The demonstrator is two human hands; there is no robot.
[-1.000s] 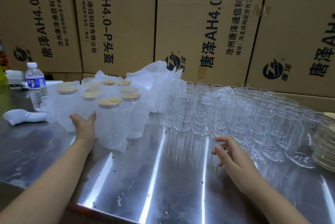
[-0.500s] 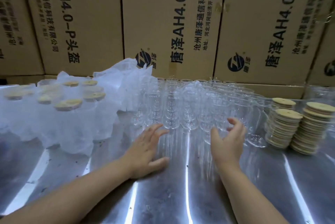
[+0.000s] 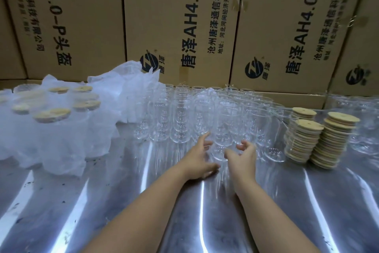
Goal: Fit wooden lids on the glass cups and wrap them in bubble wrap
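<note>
Stacked cardboard boxes (image 3: 180, 17) printed with dark lettering wall off the far side. Below them, a shiny metal table (image 3: 123, 201), streaked with light reflections and some dark specks.

Far centre: empty glass cups (image 3: 182, 113), upright, packed close in rows back to the boxes. More glassware at far right edge (image 3: 365, 121), blurred.

Left: bubble wrap (image 3: 61, 146), white and crumpled, bundled round a group of cups. Wooden lids (image 3: 52, 114) show on top of those cups, through or above the wrap.

Right: loose lid stacks (image 3: 303, 140), three visible, leaning slightly, just beside the right end of the cup rows.

Left hand (image 3: 202, 158): fingers mostly straight and spread, palm facing right, at the left flank of the nearest cup (image 3: 224, 129). Nothing gripped.

Right hand (image 3: 244, 156): fingers loosely curved, thumb pointing left toward the cup's base, at its right flank. Not closed round it.

That cup stands upright at the near edge of the rows, between the two hands. Motion blur; cannot tell if either hand touches the glass.
</note>
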